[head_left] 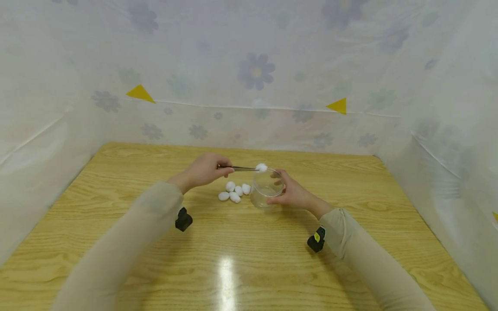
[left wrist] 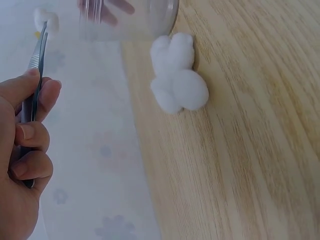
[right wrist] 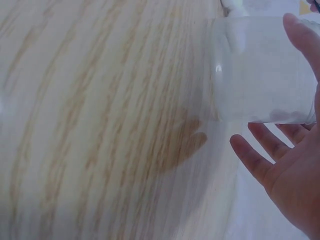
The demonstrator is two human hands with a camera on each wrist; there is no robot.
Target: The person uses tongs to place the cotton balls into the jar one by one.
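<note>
My left hand (head_left: pixel 225 170) pinches metal tweezers (head_left: pixel 242 168) whose tips clamp a white cotton ball (head_left: pixel 261 167) just over the rim of a clear glass (head_left: pixel 266 191). My right hand (head_left: pixel 281 193) wraps around that glass from its right side and keeps it upright on the wooden table (head_left: pixel 249 255). Several more cotton balls (head_left: pixel 234 192) lie in a cluster on the table, just left of the glass. The left wrist view shows the left hand (left wrist: pixel 35 92) on the tweezers (left wrist: pixel 36 60), the cotton-ball cluster (left wrist: pixel 177 75) and the glass (left wrist: pixel 130 20). In the right wrist view my thumb (right wrist: pixel 302 40) lies against the glass (right wrist: pixel 260 70).
White floral sheeting (head_left: pixel 256 73) walls the table in at the back and on both sides. Small black cameras (head_left: pixel 183 219) sit on both wrists. Light glares off the bare wood (head_left: pixel 227 276) near the front edge.
</note>
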